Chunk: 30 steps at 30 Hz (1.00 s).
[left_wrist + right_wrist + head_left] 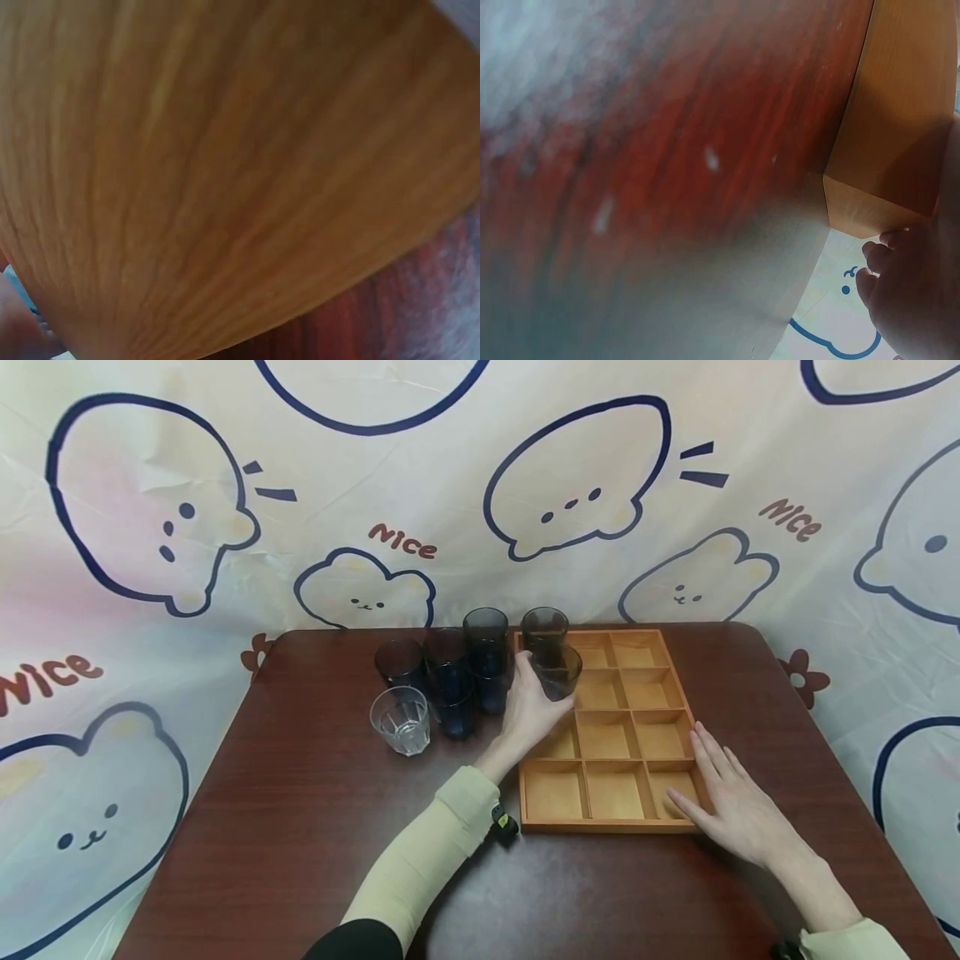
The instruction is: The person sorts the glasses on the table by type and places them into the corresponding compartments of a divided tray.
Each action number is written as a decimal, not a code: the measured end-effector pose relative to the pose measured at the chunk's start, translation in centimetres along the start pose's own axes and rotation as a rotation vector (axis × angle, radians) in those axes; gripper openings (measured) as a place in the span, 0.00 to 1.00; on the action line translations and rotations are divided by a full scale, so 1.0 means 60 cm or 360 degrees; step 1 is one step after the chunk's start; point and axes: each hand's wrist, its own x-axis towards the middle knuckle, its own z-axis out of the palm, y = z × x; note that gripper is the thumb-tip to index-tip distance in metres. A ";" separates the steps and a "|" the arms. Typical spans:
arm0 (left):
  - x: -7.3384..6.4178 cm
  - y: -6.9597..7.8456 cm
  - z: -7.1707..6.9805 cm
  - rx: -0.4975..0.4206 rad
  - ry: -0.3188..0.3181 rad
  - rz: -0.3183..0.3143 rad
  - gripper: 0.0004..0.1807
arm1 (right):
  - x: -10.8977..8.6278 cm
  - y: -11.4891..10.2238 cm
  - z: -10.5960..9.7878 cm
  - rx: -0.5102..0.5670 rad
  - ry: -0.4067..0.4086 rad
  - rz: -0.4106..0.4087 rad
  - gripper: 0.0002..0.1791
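My left hand [531, 708] grips a dark tinted glass [558, 675] over the left column of a wooden compartment tray [609, 828]. Just behind it, another dark glass [545, 622] stands at the tray's far left corner. My right hand [738, 810] rests with straight fingers along the tray's right side, its thumb over the near right compartment. In the right wrist view that hand [907, 292] shows beside the tray's wooden wall [900, 97]. Brown wood of the tray [225, 165] fills most of the left wrist view, where the held glass is out of sight.
Left of the tray, several dark glasses [450, 672] stand close together, some overlapping in view. A clear faceted glass [402, 722] stands in front of them. All are on a dark brown table [315, 827], with a printed cloth [450, 485] behind it.
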 end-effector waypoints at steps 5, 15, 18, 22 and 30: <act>-0.003 -0.002 -0.002 0.0003 0.0042 0.0037 0.57 | 0.002 0.000 -0.001 0.0001 -0.0011 0.0008 0.57; -0.007 -0.015 -0.012 0.0063 -0.0010 0.0176 0.60 | 0.002 0.000 0.001 0.0008 -0.0012 0.0014 0.57; -0.021 0.024 -0.056 0.0013 -0.0073 0.0204 0.57 | 0.002 0.001 0.001 0.0006 -0.0019 0.0021 0.57; -0.038 0.064 -0.109 -0.0054 -0.0147 0.0224 0.51 | 0.002 0.002 0.001 0.0005 -0.0018 0.0022 0.57; -0.060 0.113 -0.212 -0.0062 -0.0199 0.0314 0.45 | 0.001 0.002 0.002 0.0013 -0.0004 0.0010 0.57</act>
